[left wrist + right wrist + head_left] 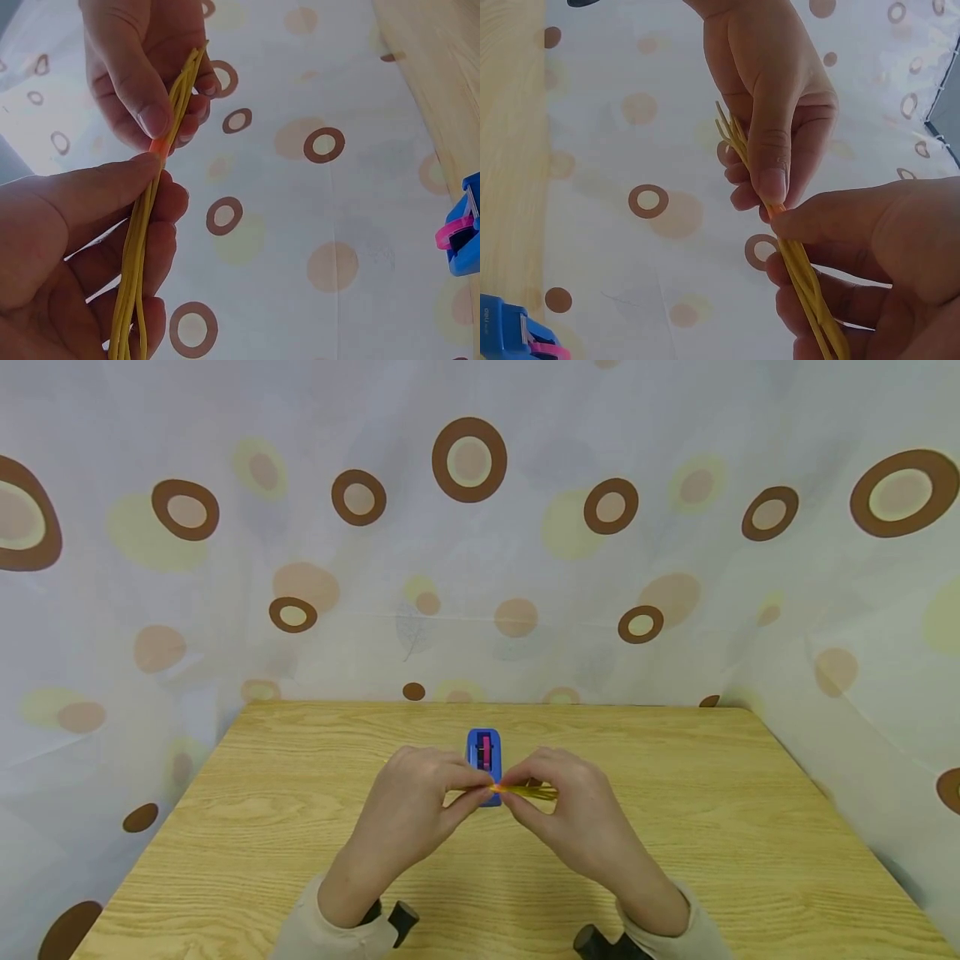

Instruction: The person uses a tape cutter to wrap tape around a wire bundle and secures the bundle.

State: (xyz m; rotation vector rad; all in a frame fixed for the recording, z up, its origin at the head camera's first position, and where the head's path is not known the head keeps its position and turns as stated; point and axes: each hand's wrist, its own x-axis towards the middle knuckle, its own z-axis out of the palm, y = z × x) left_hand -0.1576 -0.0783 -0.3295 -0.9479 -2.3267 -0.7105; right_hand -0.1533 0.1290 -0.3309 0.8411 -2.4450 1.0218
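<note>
Both hands pinch a bundle of thin yellow strands, which look like wires or cords, held up over the table. An orange band wraps the bundle at its middle, between the two sets of fingertips. My left hand grips one side with thumb and forefinger. Close against it, my right hand pinches the other side, the strands running back under its palm. Behind the hands lies a blue tape dispenser with a pink roll of tape; the fingers partly cover its near end.
The wood-grain table stretches out on both sides of the hands. A pale curtain with brown and beige circles hangs behind and beside it. Black wrist mounts sit at the light sleeves.
</note>
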